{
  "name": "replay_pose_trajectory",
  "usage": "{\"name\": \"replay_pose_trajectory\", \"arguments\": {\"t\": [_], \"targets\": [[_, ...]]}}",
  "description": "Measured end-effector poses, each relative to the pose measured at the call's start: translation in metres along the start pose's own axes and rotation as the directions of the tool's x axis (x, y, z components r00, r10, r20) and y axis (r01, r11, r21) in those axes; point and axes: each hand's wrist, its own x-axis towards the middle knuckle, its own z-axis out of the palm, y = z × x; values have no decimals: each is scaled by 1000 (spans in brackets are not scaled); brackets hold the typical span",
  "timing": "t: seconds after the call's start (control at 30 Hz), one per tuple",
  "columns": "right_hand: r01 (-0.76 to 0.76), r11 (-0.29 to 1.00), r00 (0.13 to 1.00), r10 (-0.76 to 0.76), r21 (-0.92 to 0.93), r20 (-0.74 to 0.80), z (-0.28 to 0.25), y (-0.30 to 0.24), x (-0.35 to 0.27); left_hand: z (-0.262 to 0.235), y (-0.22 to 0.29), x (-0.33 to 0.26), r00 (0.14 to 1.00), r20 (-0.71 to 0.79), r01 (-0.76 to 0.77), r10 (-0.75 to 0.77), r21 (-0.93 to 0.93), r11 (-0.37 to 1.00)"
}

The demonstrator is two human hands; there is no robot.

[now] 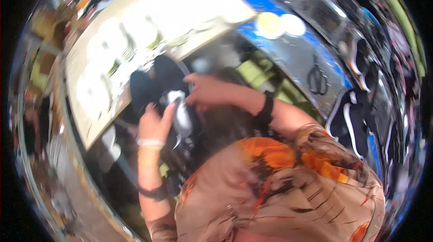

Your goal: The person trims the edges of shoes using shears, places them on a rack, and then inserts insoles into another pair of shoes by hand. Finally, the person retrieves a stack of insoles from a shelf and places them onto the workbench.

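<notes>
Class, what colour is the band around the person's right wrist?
The wristband is black; the head view shows it.

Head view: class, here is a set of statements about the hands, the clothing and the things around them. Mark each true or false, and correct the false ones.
1. The scissors lie to the right of the left hand and the right hand. True.
2. The right hand grips the scissors. False: it is by dark, rounded items; blur hides its exact grip.
3. A pale yellow disc lies beside a white disc. True.
4. The right wrist is bare. False: a black band circles it.
5. A white band circles the left wrist. True.
6. The garment is plain blue. False: it is tan with orange patches.
</notes>
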Motion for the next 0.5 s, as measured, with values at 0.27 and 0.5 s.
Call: {"name": "replay_pose_trajectory", "arguments": {"t": [0.27, 0.5], "targets": [[-726, 419, 474, -271, -546, -838, -155, 61, -123, 30, -26, 19, 987, -146, -14, 70, 352, 936], [-917, 365, 179, 22, -159, -984, -196, 157, -168, 24, -27, 22, 987, -107, -78, 120, 331, 941]]}}
